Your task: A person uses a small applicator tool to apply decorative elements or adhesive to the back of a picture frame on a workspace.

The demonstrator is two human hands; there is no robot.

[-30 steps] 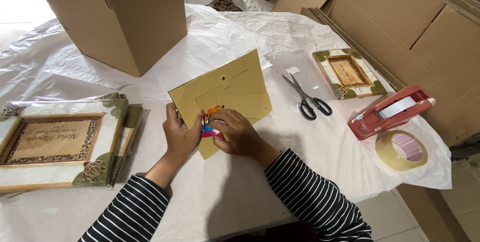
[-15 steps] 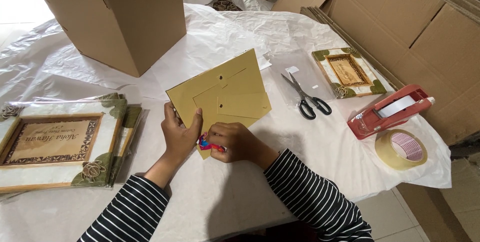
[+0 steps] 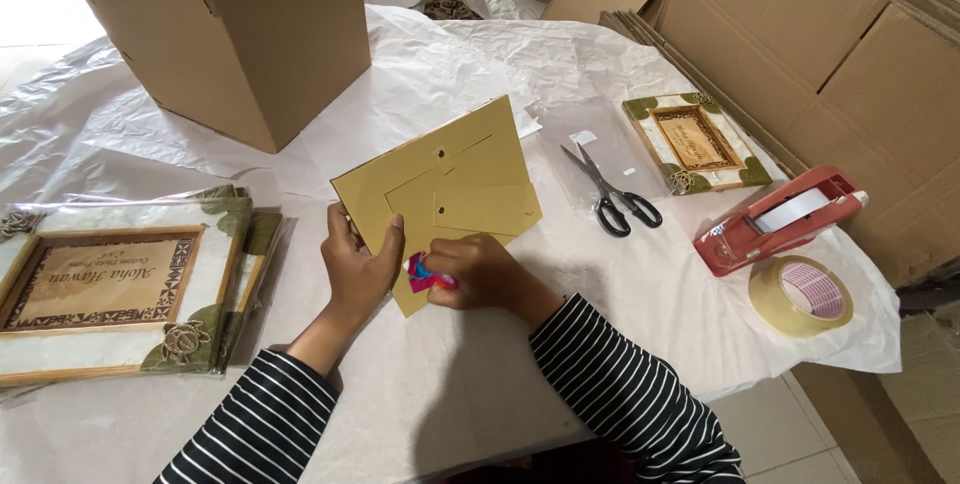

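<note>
A picture frame (image 3: 450,189) lies face down in the middle of the table, showing its yellow-brown backing board with a fold-out stand. My left hand (image 3: 358,266) grips its near left edge, thumb on the board. My right hand (image 3: 482,272) is closed around a small pink, blue and orange object (image 3: 424,274) pressed against the frame's near corner; what the object is cannot be told.
Wrapped decorated frames (image 3: 110,284) are stacked at the left. A large cardboard box (image 3: 250,34) stands behind. Black-handled scissors (image 3: 612,194), a small decorated frame (image 3: 697,142), a red tape dispenser (image 3: 775,219) and a tape roll (image 3: 800,294) lie right. Flat cardboard (image 3: 850,54) leans right.
My right hand has slid down with the colourful object toward the frame's near corner. The frame has shifted slightly under my hands.
</note>
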